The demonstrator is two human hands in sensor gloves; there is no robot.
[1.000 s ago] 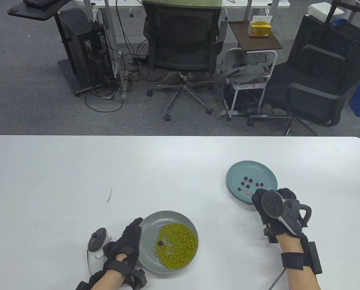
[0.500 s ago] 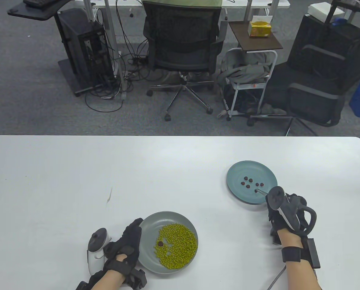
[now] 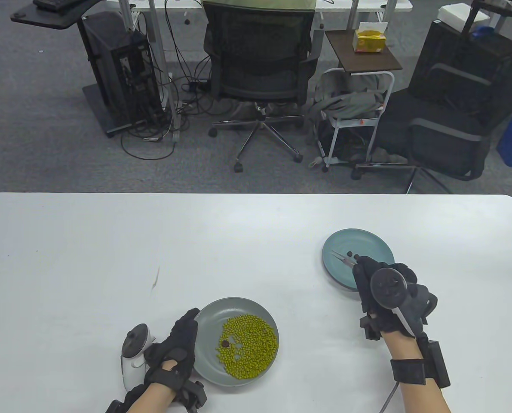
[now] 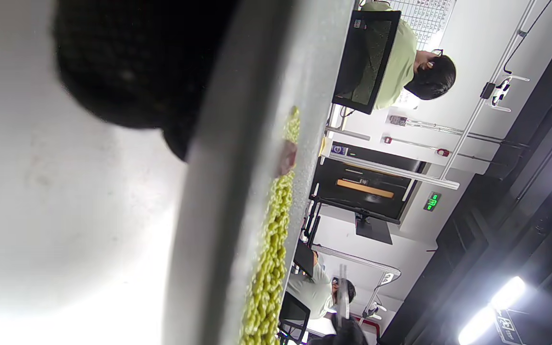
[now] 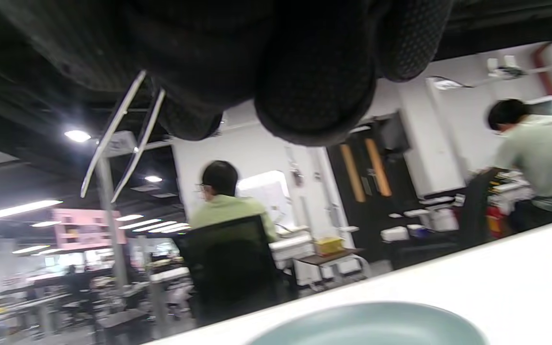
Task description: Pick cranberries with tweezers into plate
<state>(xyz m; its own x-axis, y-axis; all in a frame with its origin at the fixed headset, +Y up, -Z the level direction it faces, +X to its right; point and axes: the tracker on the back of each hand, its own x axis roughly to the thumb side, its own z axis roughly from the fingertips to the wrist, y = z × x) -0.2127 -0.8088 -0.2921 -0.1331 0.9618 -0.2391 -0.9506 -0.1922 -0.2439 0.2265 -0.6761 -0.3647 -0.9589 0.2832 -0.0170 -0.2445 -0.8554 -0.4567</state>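
A teal plate (image 3: 369,241) at the right holds dark cranberries (image 3: 349,253); my right hand (image 3: 363,269) covers most of them. The right hand grips metal tweezers (image 3: 339,257) that point left over the plate's left part. In the right wrist view the tweezers (image 5: 122,134) have their prongs apart with nothing between them, above the teal plate (image 5: 367,326). My left hand (image 3: 187,327) holds the left rim of a grey plate (image 3: 204,361) of green beans (image 3: 249,346). One cranberry (image 3: 224,343) lies among the beans and also shows in the left wrist view (image 4: 286,158).
The white table (image 3: 109,258) has a small dark mark (image 3: 156,279) left of centre. Beyond its far edge stand an office chair (image 3: 260,73), a small cart (image 3: 354,116) and computer towers.
My right hand moved forward and left, so the tweezers now point over the teal plate's left part and the hand covers most cranberries. The bean plate and left hand shifted slightly nearer and left.
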